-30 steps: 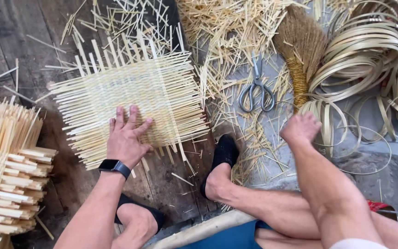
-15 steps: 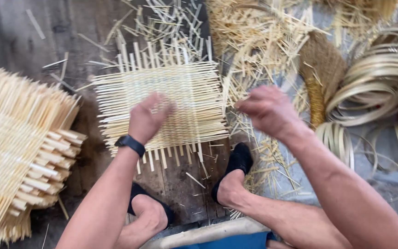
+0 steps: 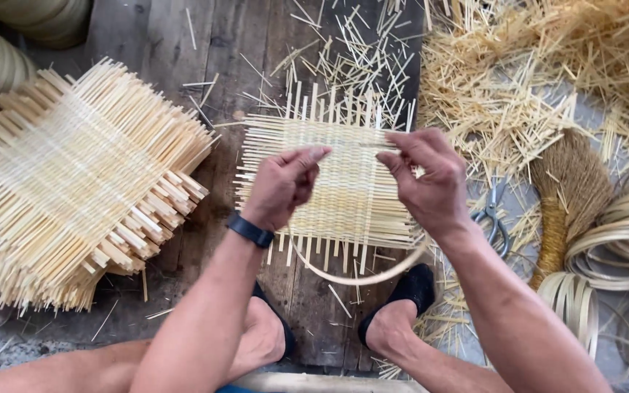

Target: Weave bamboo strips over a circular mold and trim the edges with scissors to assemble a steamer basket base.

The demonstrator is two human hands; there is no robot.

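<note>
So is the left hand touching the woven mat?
Cannot tell. In the head view the left hand overlaps the mat, seemingly raised while pinching a thin strip; no contact or gap shows.

Bare forearms, no sleeves. Black wristband (image 3: 250, 230) on left wrist. Black slip-on shoes (image 3: 408, 292) on both feet; legs bare.

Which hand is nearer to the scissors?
Right. The right hand is just left of the scissors; the left hand is farther left, over the woven mat.
</note>
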